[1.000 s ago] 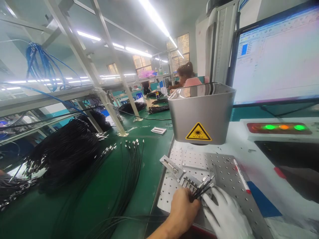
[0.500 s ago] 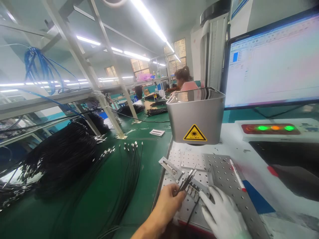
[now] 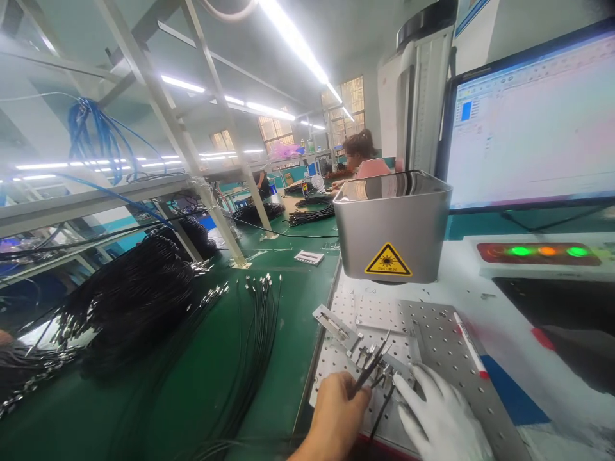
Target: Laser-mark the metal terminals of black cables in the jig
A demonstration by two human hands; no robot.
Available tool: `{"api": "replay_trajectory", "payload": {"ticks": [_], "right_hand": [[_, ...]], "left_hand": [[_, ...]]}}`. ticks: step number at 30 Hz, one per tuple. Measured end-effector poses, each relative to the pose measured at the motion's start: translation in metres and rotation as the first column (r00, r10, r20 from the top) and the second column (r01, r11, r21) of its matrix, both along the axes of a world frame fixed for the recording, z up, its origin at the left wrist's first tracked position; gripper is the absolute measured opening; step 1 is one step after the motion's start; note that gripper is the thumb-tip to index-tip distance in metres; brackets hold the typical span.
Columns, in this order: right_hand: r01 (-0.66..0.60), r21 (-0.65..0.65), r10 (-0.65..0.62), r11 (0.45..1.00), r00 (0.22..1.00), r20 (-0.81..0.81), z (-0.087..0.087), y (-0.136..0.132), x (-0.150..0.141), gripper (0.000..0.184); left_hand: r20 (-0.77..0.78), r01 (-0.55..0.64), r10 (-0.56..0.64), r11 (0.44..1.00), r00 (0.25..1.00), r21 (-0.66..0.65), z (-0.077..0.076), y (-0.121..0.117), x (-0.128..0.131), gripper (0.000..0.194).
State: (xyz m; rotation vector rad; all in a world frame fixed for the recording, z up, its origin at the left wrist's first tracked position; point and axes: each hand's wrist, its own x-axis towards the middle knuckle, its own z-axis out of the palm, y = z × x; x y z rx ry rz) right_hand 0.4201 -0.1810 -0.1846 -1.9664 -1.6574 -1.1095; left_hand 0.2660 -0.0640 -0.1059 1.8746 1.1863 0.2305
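Observation:
My bare left hand (image 3: 339, 406) is closed around a few black cables (image 3: 368, 371) whose thin silvery ends point up and right. These ends lie over a small metal fixture (image 3: 396, 365) on the perforated plate (image 3: 435, 326). My right hand (image 3: 439, 410), in a white glove, rests at the fixture's right end with its fingers stretched and apart. Its index fingertip is beside a black cable (image 3: 382, 410) running down from the fixture; whether it touches the cable is unclear. A slotted metal block (image 3: 336, 328) lies up and left of the fixture.
The grey laser head (image 3: 391, 240) with a yellow warning sign overhangs the plate. Loose cables (image 3: 262, 326) and a big black cable bundle (image 3: 134, 294) lie on the green table (image 3: 168, 384). A red-white marker (image 3: 471, 346) lies right. A person (image 3: 365, 153) sits beyond.
The view has shifted slightly, so the scene sits further right. My left hand has lowered the cable ends a little over the fixture. My right hand stays at the fixture's right end.

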Motion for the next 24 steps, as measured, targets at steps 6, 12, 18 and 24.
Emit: {"api": "replay_trajectory", "payload": {"ticks": [6, 12, 18, 24], "right_hand": [[0.006, -0.001, -0.006, 1.0, 1.0, 0.001, 0.002, -0.001, -0.002, 0.031], [-0.122, 0.012, 0.122, 0.992, 0.992, -0.034, 0.01, 0.002, 0.0, 0.033], [-0.21, 0.002, 0.209, 0.978, 0.97, -0.125, 0.022, 0.001, 0.0, 0.042], [-0.08, -0.147, 0.041, 0.986, 0.966, -0.255, 0.011, 0.012, -0.002, 0.05]], "left_hand": [[-0.15, 0.007, -0.001, 0.999, 0.989, 0.041, 0.01, -0.006, 0.003, 0.025], [-0.189, 0.023, -0.013, 0.998, 0.982, 0.053, 0.011, -0.008, 0.007, 0.021], [-0.189, 0.024, -0.022, 1.0, 0.982, 0.004, 0.01, -0.007, 0.008, 0.019], [-0.147, 0.039, -0.046, 0.998, 0.988, -0.047, 0.009, -0.004, 0.007, 0.022]]}}
